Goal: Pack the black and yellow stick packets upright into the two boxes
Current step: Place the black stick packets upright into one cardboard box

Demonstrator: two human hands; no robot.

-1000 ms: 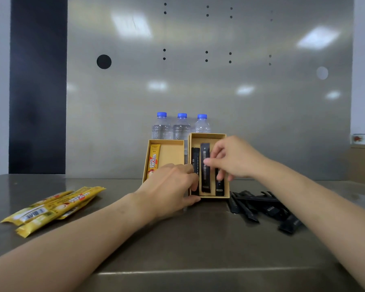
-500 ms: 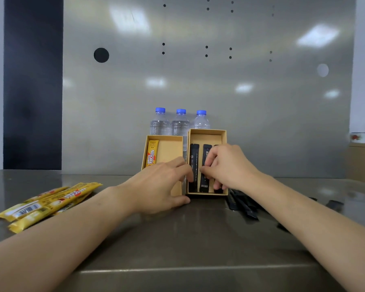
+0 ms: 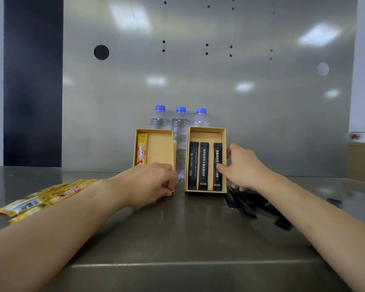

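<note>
Two tan boxes stand propped upright on the steel table. The left box [image 3: 159, 144] holds one yellow stick packet [image 3: 142, 149] at its left side. The right box [image 3: 207, 132] holds three black stick packets [image 3: 204, 165] standing side by side. My right hand [image 3: 243, 167] rests at the right box's right wall, thumb touching the rightmost black packet, fingers apart. My left hand [image 3: 150, 184] sits in front of the left box's lower edge, fingers curled, holding nothing visible. A pile of yellow packets [image 3: 40, 200] lies at the left; loose black packets [image 3: 251, 203] lie at the right.
Three blue-capped water bottles [image 3: 180, 123] stand behind the boxes against a metal wall panel. A tan counter with a cup [image 3: 359, 137] is at the far right. The table's front edge [image 3: 188, 264] runs across below my forearms.
My right hand has moved from over the black packets to the right box's right side, uncovering three upright packets. My left hand has drawn back left to the left box.
</note>
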